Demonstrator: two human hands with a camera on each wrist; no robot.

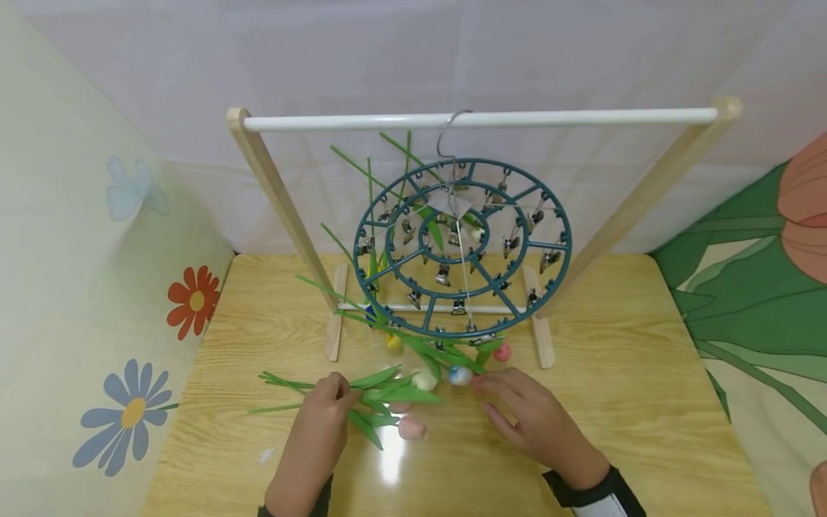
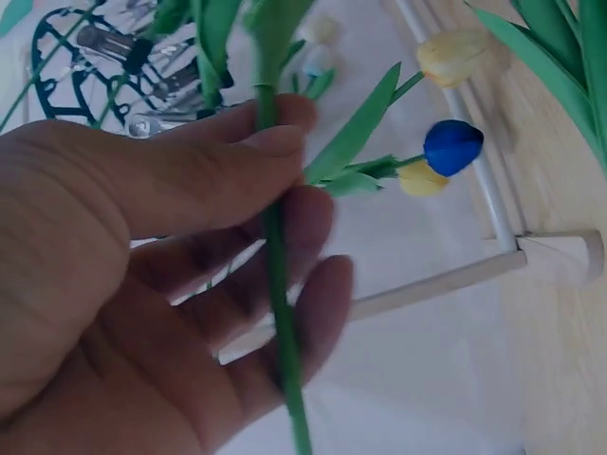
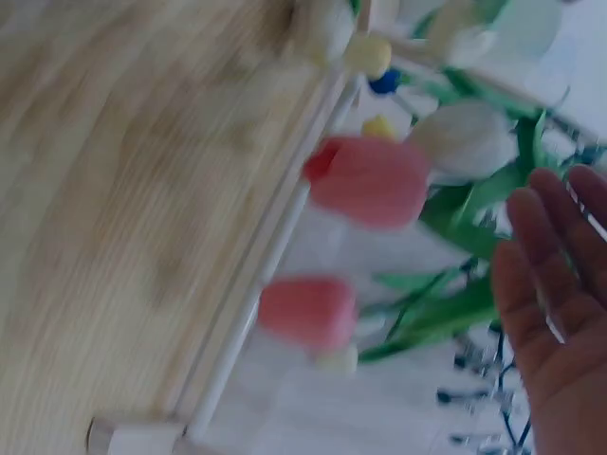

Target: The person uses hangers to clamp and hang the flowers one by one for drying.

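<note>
My left hand pinches a thin green tulip stem between thumb and fingers, low over the wooden table. Several leafy stems fan out beside it, and a pink tulip lies by the hand. My right hand is open with straight fingers and holds nothing; its fingertips are next to a white-blue bud. Blurred pink tulips hang just in front of that palm. A teal round clip hanger holds more tulips head down.
The hanger hangs by a metal hook from the white rod of a wooden rack standing at the table's back. A blue tulip and yellow ones dangle near the rack's foot. Flower-patterned fabric walls close in left and right.
</note>
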